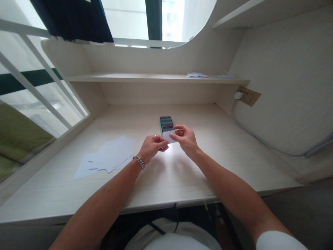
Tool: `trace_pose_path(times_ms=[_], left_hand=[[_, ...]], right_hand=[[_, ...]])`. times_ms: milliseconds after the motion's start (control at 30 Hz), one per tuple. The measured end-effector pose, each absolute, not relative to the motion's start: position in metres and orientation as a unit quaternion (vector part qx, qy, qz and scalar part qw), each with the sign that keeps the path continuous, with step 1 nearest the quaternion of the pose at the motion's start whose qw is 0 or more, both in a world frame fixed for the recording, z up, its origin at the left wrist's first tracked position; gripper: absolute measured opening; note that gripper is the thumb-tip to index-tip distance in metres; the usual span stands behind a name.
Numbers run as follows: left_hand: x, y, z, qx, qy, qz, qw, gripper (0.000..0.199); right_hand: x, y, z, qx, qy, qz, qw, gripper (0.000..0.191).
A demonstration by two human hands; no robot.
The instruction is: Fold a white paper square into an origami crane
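Observation:
Between my two hands is a small piece of white paper (169, 136), raised above the desk. My left hand (154, 145), with a ring and a chain bracelet, pinches its lower left corner. On the other side, my right hand (186, 139) grips the paper's right edge between thumb and fingers. Just behind the paper lies a phone (166, 122) with a lit dark screen and a green edge showing at its left. The paper covers the phone's near end.
Several white sheets (111, 154) overlap on the desk (221, 139) to the left, with small dark strips on or beside them. Folded papers (196, 75) lie on the shelf (130, 77). A plug (237, 95) sits in the wall socket (249, 96), its grey cable (256, 136) running along the right wall.

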State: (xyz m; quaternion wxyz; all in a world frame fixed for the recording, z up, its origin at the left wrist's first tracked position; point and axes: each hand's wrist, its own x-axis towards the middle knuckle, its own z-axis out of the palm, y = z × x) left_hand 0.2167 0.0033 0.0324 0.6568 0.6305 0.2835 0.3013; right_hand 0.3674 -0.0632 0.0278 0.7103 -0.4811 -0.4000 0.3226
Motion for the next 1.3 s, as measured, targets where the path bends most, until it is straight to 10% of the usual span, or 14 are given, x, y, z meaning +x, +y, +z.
trace_pose_path(times_ms=[1300], left_hand=[[0.215,0.011,0.03,0.639,0.263,0.332,0.641,0.042]], right_hand=[[0.371,-0.065,0.03,-0.489,-0.423,0.397,0.651,0.047]])
